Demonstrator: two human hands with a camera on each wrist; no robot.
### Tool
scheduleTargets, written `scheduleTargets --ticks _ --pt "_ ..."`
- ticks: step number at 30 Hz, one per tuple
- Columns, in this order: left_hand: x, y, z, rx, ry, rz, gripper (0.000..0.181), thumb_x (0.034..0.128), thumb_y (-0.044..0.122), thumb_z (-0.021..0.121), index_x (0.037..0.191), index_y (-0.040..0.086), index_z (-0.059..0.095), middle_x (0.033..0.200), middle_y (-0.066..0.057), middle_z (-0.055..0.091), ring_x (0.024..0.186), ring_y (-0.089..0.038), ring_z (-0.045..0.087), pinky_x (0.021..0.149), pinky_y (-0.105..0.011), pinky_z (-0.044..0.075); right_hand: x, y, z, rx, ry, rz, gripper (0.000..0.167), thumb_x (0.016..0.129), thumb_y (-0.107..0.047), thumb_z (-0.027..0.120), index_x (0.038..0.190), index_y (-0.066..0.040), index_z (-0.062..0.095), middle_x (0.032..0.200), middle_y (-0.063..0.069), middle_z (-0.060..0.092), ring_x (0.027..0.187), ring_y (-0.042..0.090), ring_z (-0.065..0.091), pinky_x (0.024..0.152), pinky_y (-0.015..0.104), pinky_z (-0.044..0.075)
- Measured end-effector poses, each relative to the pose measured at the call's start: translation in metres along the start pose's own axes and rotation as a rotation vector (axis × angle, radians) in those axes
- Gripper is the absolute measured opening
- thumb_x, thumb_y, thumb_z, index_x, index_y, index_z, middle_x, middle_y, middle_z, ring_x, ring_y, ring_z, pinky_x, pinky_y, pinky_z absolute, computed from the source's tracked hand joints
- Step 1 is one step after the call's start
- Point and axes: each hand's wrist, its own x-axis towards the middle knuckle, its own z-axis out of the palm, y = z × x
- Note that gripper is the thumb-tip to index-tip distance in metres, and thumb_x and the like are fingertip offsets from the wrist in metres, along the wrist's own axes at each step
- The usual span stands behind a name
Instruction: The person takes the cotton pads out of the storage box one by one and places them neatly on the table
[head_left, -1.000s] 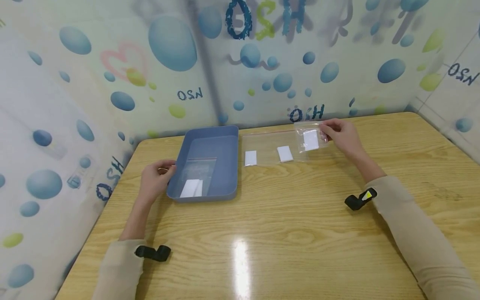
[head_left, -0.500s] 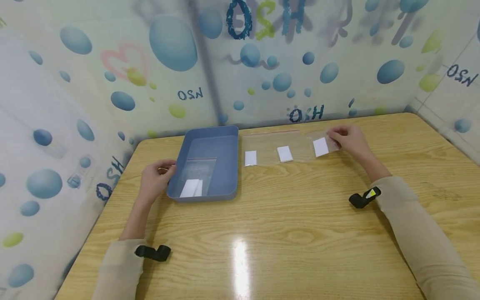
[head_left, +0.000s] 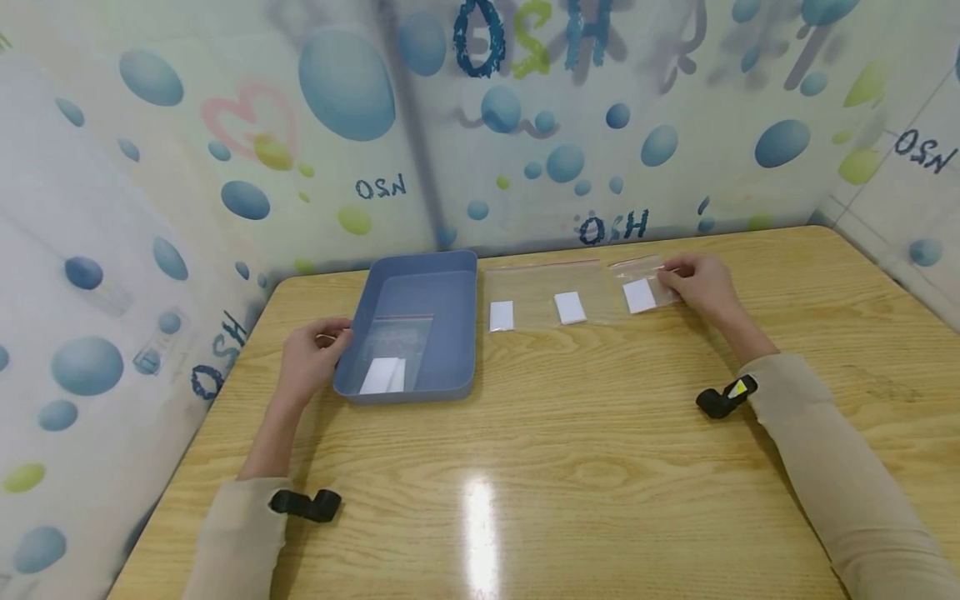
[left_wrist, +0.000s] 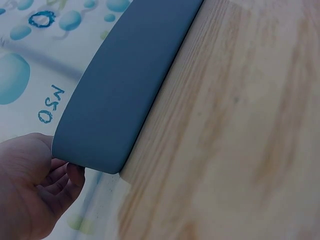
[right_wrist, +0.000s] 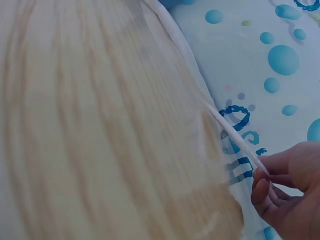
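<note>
Simultaneously, left hand (head_left: pixel 311 354) gripping blue tray (head_left: pixel 450 333) at nine o'clock, fingers (left_wrist: pixel 59 192) curled against it, right hand (head_left: pixel 703 287) pinching small clear bag (head_left: pixel 643 285) at its three o'clock edge.

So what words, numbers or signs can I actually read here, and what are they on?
Back wall, top: large "O2H"
Back wall, lower: small "O2H"
Back wall, left: "O2N"
Left wall: slanting "O2H"
Right wall: "O2N"
All look mirror-written.
Grey strokes, top right: too faint to read.
Yellow mark on the right wrist's black device: too small to read.
Bagged white pieces: no text visible.
</note>
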Motion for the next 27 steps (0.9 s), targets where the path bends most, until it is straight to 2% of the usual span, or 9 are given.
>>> scheduleTargets --ticks 5,8,12,18,27 --pt "0.001 -0.0012 0.0009 0.007 0.005 0.0 0.028 0.0999 0.012 0.062 0.12 -0.006 0.069 0.104 -0.021 0.067 0.08 -0.008 0.06 0.061 -0.016 0.049 -0.0005 -0.0009 0.0013 -0.017 0.008 -0.015 0.036 0.103 -0.021 0.059 0.121 0.009 0.064 0.11 0.026 0.06 0.094 0.031 0.051 0.071 0.027 0.042" --pt "0.0014 -0.0017 0.001 0.017 0.009 -0.007 0.028 0.0998 0.013 0.062 0.12 -0.006 0.069 0.105 -0.021 0.067 0.082 -0.012 0.06 0.062 -0.016 0.048 -0.0004 -0.0021 0.002 -0.012 -0.008 -0.003 0.037 0.103 -0.021 0.058 0.123 0.009 0.063 0.114 0.027 0.06 0.097 0.033 0.052 0.074 0.031 0.043" --pt "0.0009 -0.0014 0.0007 0.021 0.01 -0.01 0.028 0.0997 0.012 0.062 0.12 -0.006 0.069 0.106 -0.022 0.067 0.084 -0.014 0.06 0.063 -0.015 0.048 0.0001 -0.0026 0.0023 -0.01 -0.029 0.012 0.04 0.104 -0.024 0.057 0.126 0.009 0.062 0.117 0.027 0.06 0.099 0.033 0.053 0.074 0.029 0.044" --pt "0.0011 -0.0006 0.0007 0.02 0.012 -0.013 0.028 0.0995 0.013 0.062 0.12 -0.005 0.07 0.105 -0.021 0.067 0.083 -0.013 0.06 0.063 -0.015 0.048 -0.0009 -0.0023 0.0011 -0.017 -0.03 0.005 0.039 0.103 -0.025 0.058 0.12 0.009 0.066 0.105 0.024 0.064 0.089 0.029 0.055 0.068 0.026 0.045" --pt "0.0018 -0.001 0.0008 0.012 0.005 -0.011 0.028 0.0999 0.013 0.062 0.119 -0.005 0.07 0.104 -0.021 0.067 0.082 -0.011 0.06 0.062 -0.016 0.048 -0.0021 -0.0042 -0.0033 0.003 -0.03 0.038 0.041 0.105 -0.027 0.053 0.123 0.008 0.064 0.095 0.018 0.064 0.082 0.024 0.054 0.064 0.027 0.044"
